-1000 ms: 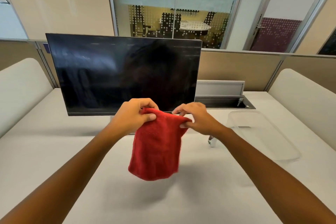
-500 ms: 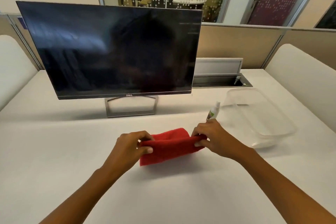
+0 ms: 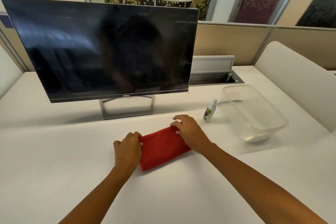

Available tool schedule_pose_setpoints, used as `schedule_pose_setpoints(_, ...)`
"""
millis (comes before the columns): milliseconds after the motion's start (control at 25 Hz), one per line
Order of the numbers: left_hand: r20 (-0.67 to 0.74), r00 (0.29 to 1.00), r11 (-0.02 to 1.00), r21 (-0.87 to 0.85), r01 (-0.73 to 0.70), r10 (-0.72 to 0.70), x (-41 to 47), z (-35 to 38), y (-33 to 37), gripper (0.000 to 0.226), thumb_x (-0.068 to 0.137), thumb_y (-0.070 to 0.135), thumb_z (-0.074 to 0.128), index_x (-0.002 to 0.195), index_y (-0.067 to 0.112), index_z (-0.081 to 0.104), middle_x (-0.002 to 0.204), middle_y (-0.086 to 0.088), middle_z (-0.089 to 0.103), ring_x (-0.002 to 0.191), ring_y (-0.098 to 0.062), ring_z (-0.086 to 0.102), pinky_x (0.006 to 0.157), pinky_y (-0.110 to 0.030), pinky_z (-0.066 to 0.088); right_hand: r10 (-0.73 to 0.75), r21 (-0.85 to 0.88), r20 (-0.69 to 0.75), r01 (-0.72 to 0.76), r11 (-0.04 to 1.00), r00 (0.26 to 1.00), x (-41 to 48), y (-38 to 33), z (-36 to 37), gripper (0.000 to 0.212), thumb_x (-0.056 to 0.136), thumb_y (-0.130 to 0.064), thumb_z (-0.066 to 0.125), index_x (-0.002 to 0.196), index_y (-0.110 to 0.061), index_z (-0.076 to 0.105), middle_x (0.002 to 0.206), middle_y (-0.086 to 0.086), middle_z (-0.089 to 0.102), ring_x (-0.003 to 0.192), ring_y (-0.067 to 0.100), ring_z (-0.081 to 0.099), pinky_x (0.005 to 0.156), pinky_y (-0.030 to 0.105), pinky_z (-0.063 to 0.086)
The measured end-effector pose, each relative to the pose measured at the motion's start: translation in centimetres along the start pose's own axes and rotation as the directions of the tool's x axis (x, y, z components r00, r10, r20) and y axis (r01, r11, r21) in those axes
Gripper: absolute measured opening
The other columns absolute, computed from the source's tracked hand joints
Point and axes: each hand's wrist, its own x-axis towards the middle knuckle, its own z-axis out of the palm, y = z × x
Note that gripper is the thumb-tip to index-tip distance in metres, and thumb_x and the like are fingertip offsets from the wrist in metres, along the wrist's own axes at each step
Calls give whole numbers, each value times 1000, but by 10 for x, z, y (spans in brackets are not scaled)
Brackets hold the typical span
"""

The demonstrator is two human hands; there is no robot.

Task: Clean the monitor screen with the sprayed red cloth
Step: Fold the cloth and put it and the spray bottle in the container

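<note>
**Laying the red cloth down flat in front of the monitor**

A second ago you had the red cloth (image 3: 163, 148) hanging in the air before the screen, pinched at its top edge by both hands. Half a second ago it had come down to the counter (image 3: 54, 151) but stood arched between your hands. It now lies flat, folded into a thick oblong. Your right hand has shifted from pinching the end to lying over it, and the spray bottle (image 3: 209, 111), then partly behind that hand, stands in full view.

Your left hand (image 3: 127, 148) sits at the left end of the cloth, fingers curled in, gripping the near left corner between thumb and fingertips. Your right hand (image 3: 190, 131) rests on the far right end, released, with fingers spread and only lightly bent. The thumb and lower fingers press on the fabric, and the uppermost finger reaches past the edge toward the bare counter.

The cloth lies at the lower middle of the frame, slanting from lower left to upper right, plain red with a soft nap and an even, smooth top. It sits below the monitor stand (image 3: 127, 108), apart from it. The monitor (image 3: 109, 49) fills the upper left and middle of the frame, its screen dark with faint reflections, untouched by the cloth. The bottle stands just right of your right hand, and a clear container (image 3: 269, 129) stands at middle right, beside the bottle.
</note>
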Motion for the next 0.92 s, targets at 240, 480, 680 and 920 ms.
schedule_pose_setpoints(240,-44,996,997,19,-73,74,-13,5,-13,38,99,25,40,135,15,48,137,-6,54,122,-24,54,106,-38,34,-237,-54,380,277,959,894,-30,0,21,73,92,-65,43,153,-47,7,165,-12,-4,154,19,-6,123,41,-8)
schedule_pose_setpoints(480,-62,998,990,-135,-35,27,-27,3,-24,43,100,23,36,141,9,42,146,-10,45,135,-27,42,115,-39,28,-197,-209,318,271,940,927,-31,-9,22,55,106,-20,35,155,-35,17,164,0,18,151,30,21,123,47,19)
schedule_pose_setpoints(680,-42,999,985,-173,-17,10,-28,5,-17,45,100,25,35,143,11,39,149,-9,42,138,-25,38,117,-38,24,36,38,52,-38,999,998,-33,-18,-12,49,97,-13,47,143,-28,48,137,0,60,115,22,62,93,35,50)
schedule_pose_setpoints(920,2,997,981,-179,-77,79,-19,29,28,49,101,31,31,146,14,33,154,-5,33,143,-23,30,120,-38,18,350,270,-177,-296,916,920,-59,13,-90,41,92,-15,47,130,-26,57,105,1,72,87,20,66,77,32,55)
